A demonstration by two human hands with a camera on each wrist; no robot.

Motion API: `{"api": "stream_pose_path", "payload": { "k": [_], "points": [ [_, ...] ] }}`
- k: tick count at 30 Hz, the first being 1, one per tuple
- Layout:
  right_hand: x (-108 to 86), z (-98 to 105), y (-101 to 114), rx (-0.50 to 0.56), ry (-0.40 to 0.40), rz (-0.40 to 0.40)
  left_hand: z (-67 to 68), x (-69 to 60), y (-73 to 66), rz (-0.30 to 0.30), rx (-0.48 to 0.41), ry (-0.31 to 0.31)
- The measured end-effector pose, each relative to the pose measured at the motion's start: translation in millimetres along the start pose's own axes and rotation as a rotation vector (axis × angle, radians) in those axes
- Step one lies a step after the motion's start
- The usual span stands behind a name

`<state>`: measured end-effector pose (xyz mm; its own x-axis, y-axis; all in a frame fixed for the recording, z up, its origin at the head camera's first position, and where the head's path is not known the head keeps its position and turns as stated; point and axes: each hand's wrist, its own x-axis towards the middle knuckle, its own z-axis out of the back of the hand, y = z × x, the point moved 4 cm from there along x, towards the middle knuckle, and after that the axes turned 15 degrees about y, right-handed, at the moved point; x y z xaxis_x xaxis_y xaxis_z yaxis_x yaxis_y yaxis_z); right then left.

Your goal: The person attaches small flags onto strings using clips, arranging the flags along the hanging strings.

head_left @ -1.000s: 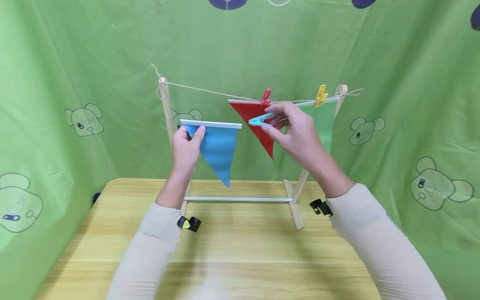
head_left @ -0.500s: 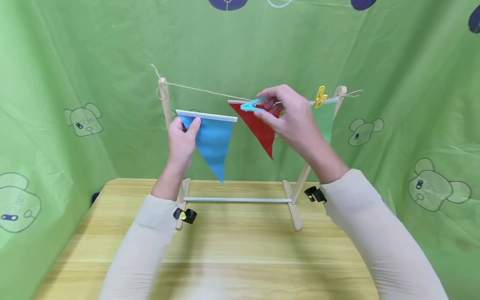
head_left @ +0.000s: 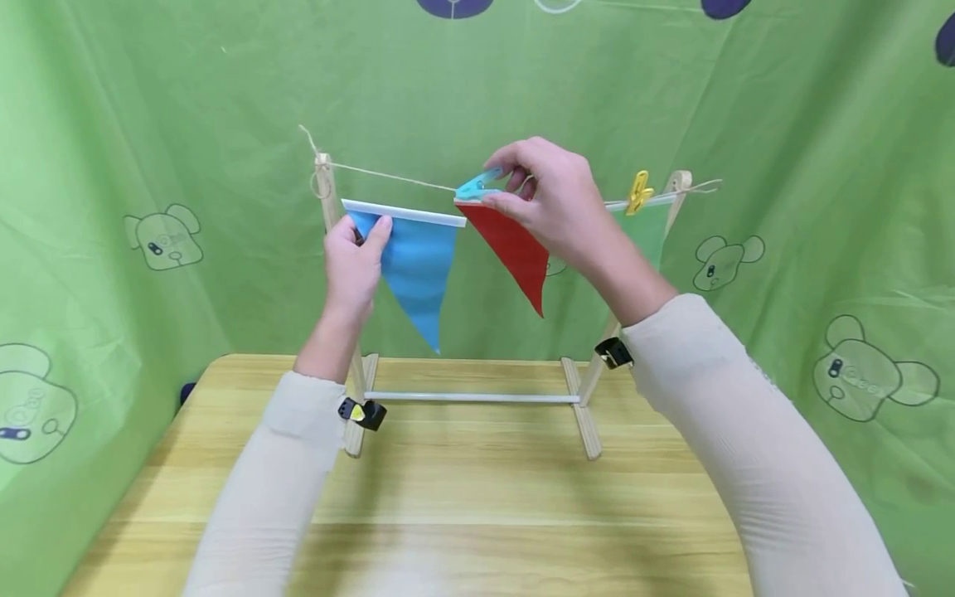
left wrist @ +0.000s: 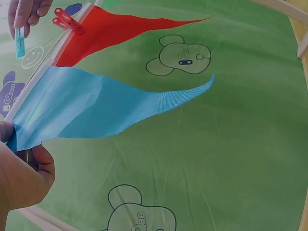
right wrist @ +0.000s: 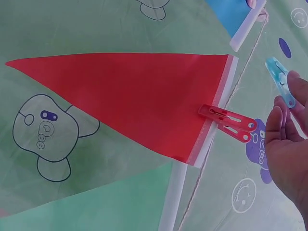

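My left hand pinches a blue triangular pennant by the left part of its white top edge. The pennant hangs point down, its edge a little below the string. Between the thumb and fingers of my right hand is a light blue clothespin, held above the left corner of a red pennant. In the right wrist view this clothespin stands apart from the string. A red clothespin clips the red pennant to the string; my right hand hides it in the head view.
A yellow clothespin holds a green pennant at the string's right end. The string runs between two wooden posts, joined low down by a white bar. The stand is on a wooden table, with green printed cloth around.
Both hands have risen and moved left, the left with the blue pennant, the right with the light blue clothespin. The red and green pennants stay in place.
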<state>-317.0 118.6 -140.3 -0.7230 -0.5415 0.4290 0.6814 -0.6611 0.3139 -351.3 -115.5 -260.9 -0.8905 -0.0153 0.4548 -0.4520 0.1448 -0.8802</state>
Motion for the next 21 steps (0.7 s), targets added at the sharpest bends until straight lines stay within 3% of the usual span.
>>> {"api": "stream_pose_path", "payload": {
  "k": [4,10,21],
  "points": [
    [6.1,0.3,1.2,-0.004,0.020,-0.023,0.0,2.8,-3.9,-0.004,0.010,0.008],
    [16.5,-6.3,6.9,0.030,0.040,-0.030,7.1,3.0,-8.2,-0.011,-0.009,-0.030],
    [36.4,-8.6,25.5,-0.018,0.095,0.013,15.3,0.6,-12.3,-0.028,-0.012,-0.072]
  ]
}}
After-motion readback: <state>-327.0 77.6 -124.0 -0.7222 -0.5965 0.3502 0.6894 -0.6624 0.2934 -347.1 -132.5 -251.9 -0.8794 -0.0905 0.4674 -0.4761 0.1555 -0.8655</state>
